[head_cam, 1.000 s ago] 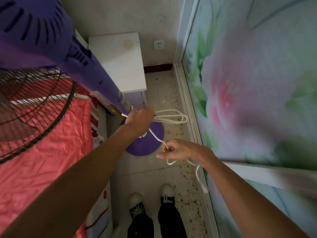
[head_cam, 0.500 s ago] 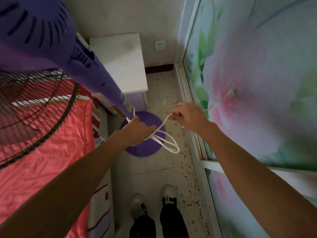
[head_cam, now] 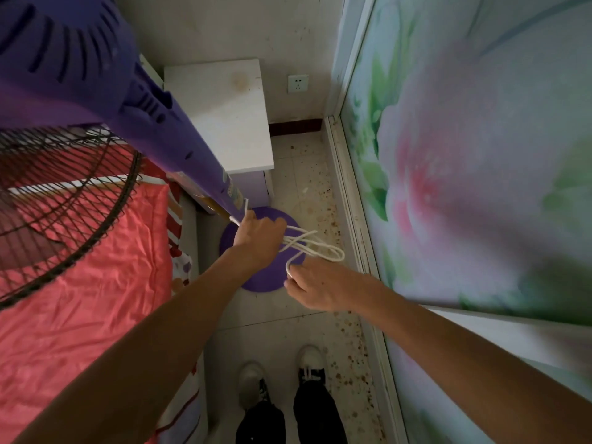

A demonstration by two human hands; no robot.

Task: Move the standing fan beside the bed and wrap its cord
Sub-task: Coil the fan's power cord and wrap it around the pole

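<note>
Nearest, at the bottom edge, two shoes (head_cam: 282, 376) planted on the speckled tile floor (head_cam: 307, 193), dark trouser legs above them

Next out, right hand (head_cam: 320, 288) low over the near rim of the fan's round purple base (head_cam: 256, 277), fingers (head_cam: 293, 286) closed on one strand of the white cord (head_cam: 315, 246), which bends up from that pinch toward the loops

Just beyond, left hand (head_cam: 261, 233) curled shut around the gathered cord at the foot of the purple fan column (head_cam: 179, 149), a bundle of several loops spilling out to the right of the fist, hanging over the base and floor

To the left, red bedcover (head_cam: 80, 274) of the bed (head_cam: 182, 267), directly beside the fan base; dark wire fan guard (head_cam: 70, 200) overhanging the bed, purple motor housing (head_cam: 61, 49) filling the upper left corner, very close to the camera

Behind the column, white nightstand (head_cam: 224, 113) against the back wall

Farthest, white wall socket (head_cam: 298, 83) on that wall, to the right of the nightstand

Along the whole right side, sliding panel with a blurred pink-and-green flower print (head_cam: 464, 171), in a pale track running along the floor
</note>
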